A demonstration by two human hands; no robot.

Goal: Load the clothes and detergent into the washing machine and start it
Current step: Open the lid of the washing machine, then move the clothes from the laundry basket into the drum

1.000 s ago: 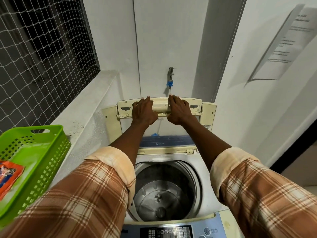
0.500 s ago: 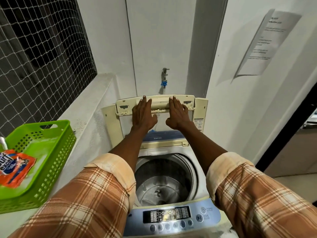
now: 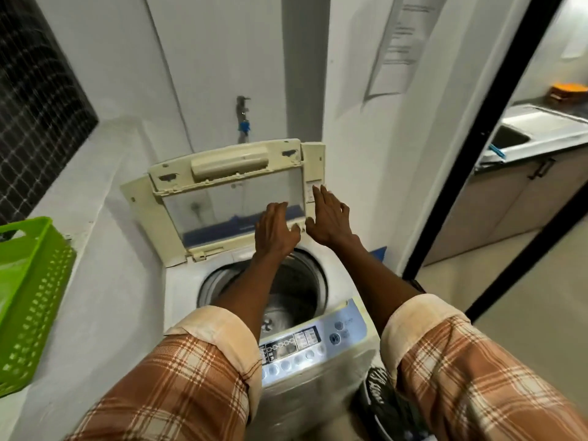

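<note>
Home laundry nook: top-load washing machine [image 3: 318, 370], wall tap [image 3: 242, 117], kitchen sink [image 3: 515, 138] beyond.

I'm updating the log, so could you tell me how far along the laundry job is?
Done: the lid stands folded open. In hand: left hand and right hand, fingers straight, are by its lower right corner. Left: the drum shows no clothes; detergent and the control panel remain.
</note>
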